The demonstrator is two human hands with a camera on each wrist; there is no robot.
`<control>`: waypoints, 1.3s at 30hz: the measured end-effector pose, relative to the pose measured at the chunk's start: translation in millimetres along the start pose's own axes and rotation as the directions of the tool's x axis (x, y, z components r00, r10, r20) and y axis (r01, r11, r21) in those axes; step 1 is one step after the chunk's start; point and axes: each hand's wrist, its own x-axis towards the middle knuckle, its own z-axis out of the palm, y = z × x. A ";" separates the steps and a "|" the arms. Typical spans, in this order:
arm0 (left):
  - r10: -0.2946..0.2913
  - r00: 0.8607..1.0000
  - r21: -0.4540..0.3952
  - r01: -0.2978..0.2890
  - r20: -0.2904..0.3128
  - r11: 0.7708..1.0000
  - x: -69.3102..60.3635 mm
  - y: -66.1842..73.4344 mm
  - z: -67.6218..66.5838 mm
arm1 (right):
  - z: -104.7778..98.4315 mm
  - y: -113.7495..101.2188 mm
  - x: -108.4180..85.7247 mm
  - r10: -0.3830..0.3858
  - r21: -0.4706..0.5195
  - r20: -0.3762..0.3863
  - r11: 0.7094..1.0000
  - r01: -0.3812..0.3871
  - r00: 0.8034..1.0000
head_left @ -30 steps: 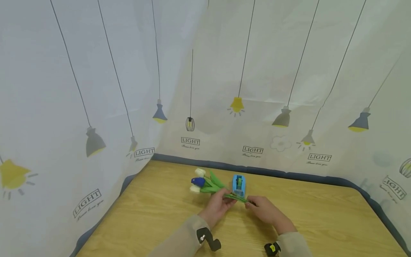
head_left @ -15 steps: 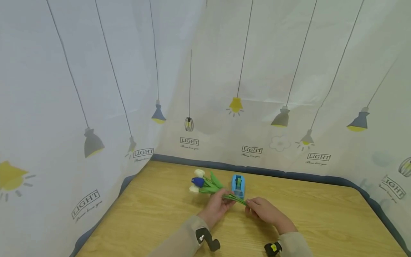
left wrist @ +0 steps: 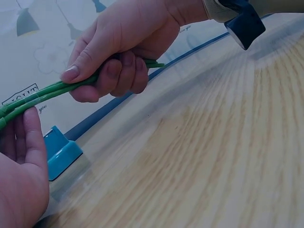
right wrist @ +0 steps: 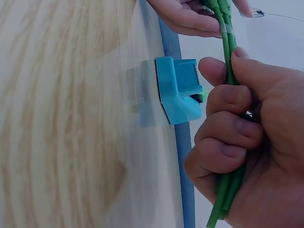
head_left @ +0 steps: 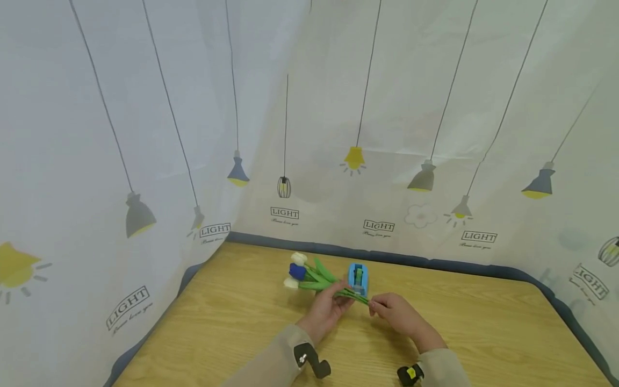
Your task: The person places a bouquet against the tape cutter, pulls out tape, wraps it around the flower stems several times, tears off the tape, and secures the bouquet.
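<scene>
Head view: flower bunch (head_left: 316,277), blue and white heads toward left, held over bench (head_left: 227,322), near blue tape dispenser (head_left: 365,278). Dispenser contains green roll (head_left: 359,275). Left hand (head_left: 328,312) holds stems (head_left: 356,297) between thumb and fingers; right hand (head_left: 402,314) grips stem ends.

Left wrist view: stems slim, smooth; judged light, springy, prone to sliding against each other.

Right wrist view: right fingers wrap stems, cut ends projecting. Clear band (right wrist: 227,29), probably tape, beside left hand. Grasp stems; heads likely crush easily.

Boxed "LIGHT" labels (head_left: 285,213) repeated across the pale wall covering (head_left: 319,97), script (head_left: 285,221) beneath ending "love you"
</scene>
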 end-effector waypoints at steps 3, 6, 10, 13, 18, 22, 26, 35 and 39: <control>0.002 1.000 -0.005 -0.002 0.001 1.000 0.4 0.3 -0.1 | 0.0 -1.1 -0.5 -0.001 -0.018 -0.029 1.000 0.001 1.000; 0.007 1.000 -0.005 -0.007 0.001 1.000 -0.7 1.5 1.0 | 0.3 -1.6 -0.7 0.001 -0.036 -0.051 0.999 -0.003 0.999; 0.018 1.000 0.004 -0.018 -0.006 1.000 -2.8 3.2 3.4 | 1.6 -1.3 0.3 -0.001 -0.078 -0.074 0.997 -0.005 0.997; 0.025 1.000 0.013 -0.025 -0.017 1.000 -4.1 3.9 4.1 | 2.6 0.0 1.6 -0.014 -0.114 -0.088 0.993 0.004 0.996; 0.023 0.999 0.044 -0.021 -0.048 0.999 -5.1 2.6 1.8 | 2.8 1.5 0.9 -0.034 -0.071 -0.012 0.997 0.033 0.999; 0.019 0.998 0.068 -0.015 -0.057 0.998 -3.0 0.3 -1.1 | 1.7 2.2 -1.6 -0.017 0.077 0.075 0.997 0.011 0.997; 0.014 0.999 0.084 -0.011 -0.046 0.996 -2.1 -0.2 -1.6 | 1.0 4.3 -3.2 0.014 0.187 0.123 0.982 -0.037 0.992; 0.022 0.999 0.061 -0.020 -0.031 0.998 -3.0 0.8 0.4 | 1.2 5.4 1.3 0.020 0.126 0.094 0.992 -0.032 0.995; 0.020 0.999 0.044 -0.018 -0.028 0.999 -2.3 1.5 0.8 | 0.0 3.2 0.7 0.004 0.077 0.054 0.997 -0.008 0.999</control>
